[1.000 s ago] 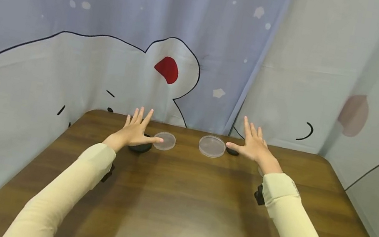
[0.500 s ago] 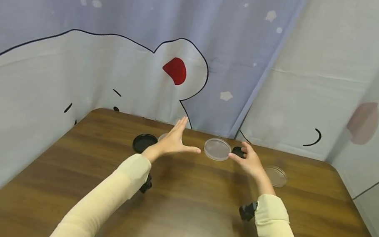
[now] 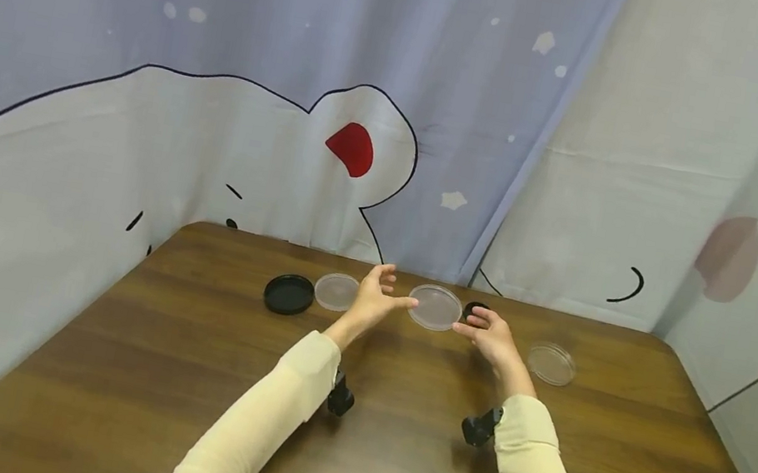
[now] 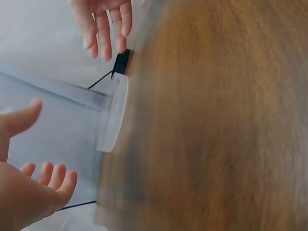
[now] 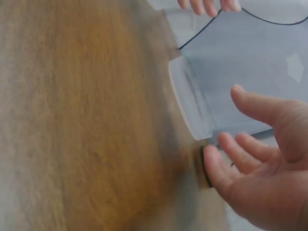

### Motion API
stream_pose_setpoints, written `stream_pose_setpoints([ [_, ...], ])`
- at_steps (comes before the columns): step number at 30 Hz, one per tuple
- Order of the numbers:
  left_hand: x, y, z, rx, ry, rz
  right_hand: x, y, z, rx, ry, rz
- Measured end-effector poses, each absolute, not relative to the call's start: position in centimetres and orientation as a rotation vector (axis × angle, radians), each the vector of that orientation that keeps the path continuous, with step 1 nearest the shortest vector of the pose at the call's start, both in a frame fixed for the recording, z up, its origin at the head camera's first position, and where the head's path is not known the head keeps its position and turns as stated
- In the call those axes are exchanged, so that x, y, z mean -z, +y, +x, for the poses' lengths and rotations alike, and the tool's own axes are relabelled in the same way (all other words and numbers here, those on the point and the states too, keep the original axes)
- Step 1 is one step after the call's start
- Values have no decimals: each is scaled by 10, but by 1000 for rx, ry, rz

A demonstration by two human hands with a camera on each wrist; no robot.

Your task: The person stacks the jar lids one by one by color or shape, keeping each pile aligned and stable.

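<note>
A clear, shallow round dish like a petri dish [image 3: 435,307] lies near the table's far edge, between my two hands. To its left my left hand [image 3: 374,297] hovers with the thumb pointing at the dish and the fingers loosely bent. My right hand [image 3: 493,340] is at the dish's right side, thumb toward its rim, fingers partly bent. In the left wrist view, a gap separates the left hand [image 4: 33,187] from the clear dish [image 4: 114,118]. Seen from the right wrist, the right hand [image 5: 269,168] has nothing in its grasp.
Left of the hands lie a black round dish [image 3: 288,294] and another clear dish [image 3: 336,292]. A smaller black dish [image 3: 474,311] is partly hidden behind my right hand. Farther right is a clear dish [image 3: 551,363]. A patterned curtain [image 3: 249,154] hangs behind the wooden table [image 3: 388,441].
Both hands have come inward toward the middle clear dish, the left hand moving right the most. Their spread fingers have bent. The dishes at the left are now uncovered.
</note>
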State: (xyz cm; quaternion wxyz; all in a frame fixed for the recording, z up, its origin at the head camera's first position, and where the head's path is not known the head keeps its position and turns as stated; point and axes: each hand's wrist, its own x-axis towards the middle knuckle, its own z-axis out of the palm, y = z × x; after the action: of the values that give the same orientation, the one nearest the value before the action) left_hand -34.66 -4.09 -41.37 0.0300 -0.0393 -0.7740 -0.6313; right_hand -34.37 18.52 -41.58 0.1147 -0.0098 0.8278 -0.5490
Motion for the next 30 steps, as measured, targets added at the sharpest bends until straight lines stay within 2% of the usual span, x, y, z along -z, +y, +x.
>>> stream_pose_setpoints([
  [14, 457, -61, -361, 2077, -2331, 5, 438, 167, -370, 1744, 2289, 14],
  [20, 461, -67, -361, 2089, -2349, 33, 438, 171, -370, 1696, 2235, -26],
  [30, 459, -44, -369, 1885, -2468, 76, 444, 185, -379, 1505, 2337, -179],
])
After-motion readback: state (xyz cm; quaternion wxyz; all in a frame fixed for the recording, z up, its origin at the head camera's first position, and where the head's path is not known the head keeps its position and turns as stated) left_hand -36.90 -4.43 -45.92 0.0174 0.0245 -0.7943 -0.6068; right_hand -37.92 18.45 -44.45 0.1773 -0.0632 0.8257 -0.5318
